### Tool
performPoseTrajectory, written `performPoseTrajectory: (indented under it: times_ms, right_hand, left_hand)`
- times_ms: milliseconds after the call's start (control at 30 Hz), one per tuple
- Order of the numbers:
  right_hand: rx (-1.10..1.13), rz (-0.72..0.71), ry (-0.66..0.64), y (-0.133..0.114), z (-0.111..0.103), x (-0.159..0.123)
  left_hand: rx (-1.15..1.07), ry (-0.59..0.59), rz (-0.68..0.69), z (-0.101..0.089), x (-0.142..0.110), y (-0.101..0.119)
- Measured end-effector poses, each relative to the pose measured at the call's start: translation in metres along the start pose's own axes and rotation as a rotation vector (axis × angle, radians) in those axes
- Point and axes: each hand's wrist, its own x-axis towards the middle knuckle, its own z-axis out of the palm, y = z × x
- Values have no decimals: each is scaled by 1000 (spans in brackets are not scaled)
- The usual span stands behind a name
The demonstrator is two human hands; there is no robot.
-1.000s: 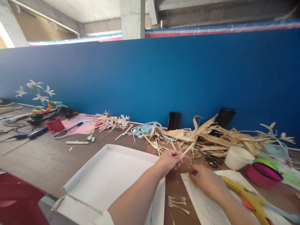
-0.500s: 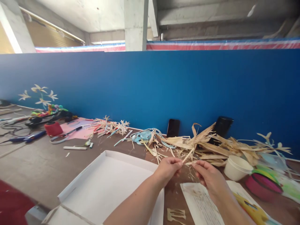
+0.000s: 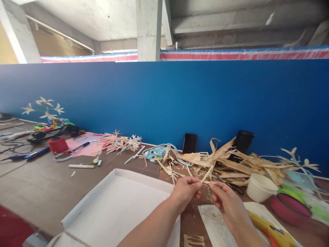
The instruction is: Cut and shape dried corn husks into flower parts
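My left hand [image 3: 185, 190] pinches a thin pale husk strip [image 3: 207, 174] that sticks up and to the right from its fingertips. My right hand [image 3: 226, 200] is right beside it, fingers pinched on the same strip at its lower end. Both hands hover above the brown table, in front of a heap of dried corn husks [image 3: 231, 161]. A printed paper sheet [image 3: 218, 224] lies under my right wrist.
A shallow white cardboard box [image 3: 115, 209] lies at the left front. Black scissors [image 3: 232, 187], a white cup [image 3: 259, 187], a pink bowl [image 3: 289, 206] and a yellow glue gun [image 3: 272, 231] are on the right. Two phones [image 3: 190, 143] lean against the blue wall [image 3: 164, 103]. Finished husk flowers [image 3: 123, 141] and tools lie at the left.
My right hand rose from the paper sheet and came up to the strip held by my left hand, pinching it. The view tilted slightly upward.
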Motion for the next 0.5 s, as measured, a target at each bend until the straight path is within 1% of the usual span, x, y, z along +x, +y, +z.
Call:
performPoseTrajectory:
  times_ms: [133, 267, 500]
  right_hand:
    - [-10, -13, -4, 0, 1, -2]
    - [-59, -76, -29, 2, 1, -2]
    - [-200, -198, -30, 9, -5, 4]
  left_hand:
    - [10, 8, 9, 0, 0, -1]
    - [12, -12, 36, 0, 0, 0]
    - [-6, -33, 19, 1, -2, 3]
